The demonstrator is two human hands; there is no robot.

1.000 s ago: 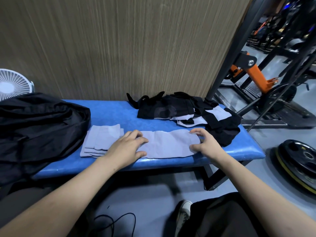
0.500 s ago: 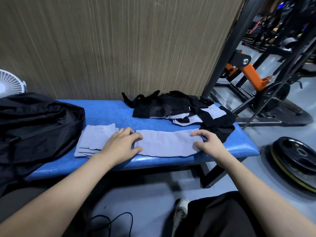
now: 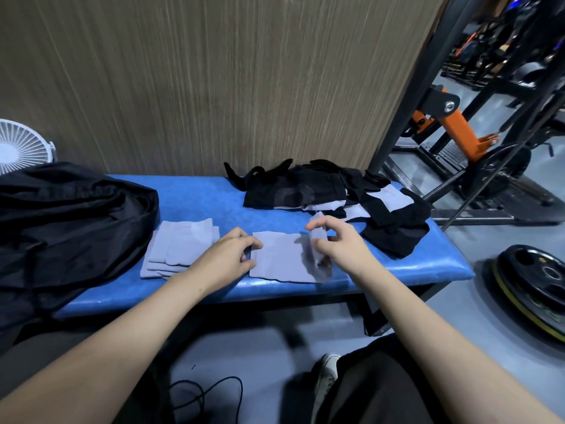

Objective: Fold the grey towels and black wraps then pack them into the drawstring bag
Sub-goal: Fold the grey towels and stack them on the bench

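A grey towel (image 3: pixel 279 258) lies near the front edge of the blue bench (image 3: pixel 198 203). My right hand (image 3: pixel 339 243) pinches its right end, which is lifted and swung over toward the left. My left hand (image 3: pixel 227 255) rests on the towel's left end, fingers bent. A stack of folded grey towels (image 3: pixel 180 246) sits just left of it. A heap of black wraps and grey cloth (image 3: pixel 336 198) lies at the back right of the bench. The black drawstring bag (image 3: pixel 67 221) slumps over the bench's left end.
A wood-grain wall stands behind the bench. A white fan (image 3: pixel 21 145) sits at the far left. A black rack with orange parts (image 3: pixel 452 130) and a weight plate (image 3: pixel 535 286) are on the floor to the right. A black cable (image 3: pixel 208 396) lies under the bench.
My right hand has lifted the towel's right end and carried it leftward over the rest of the towel. My left hand has stayed on the left end.
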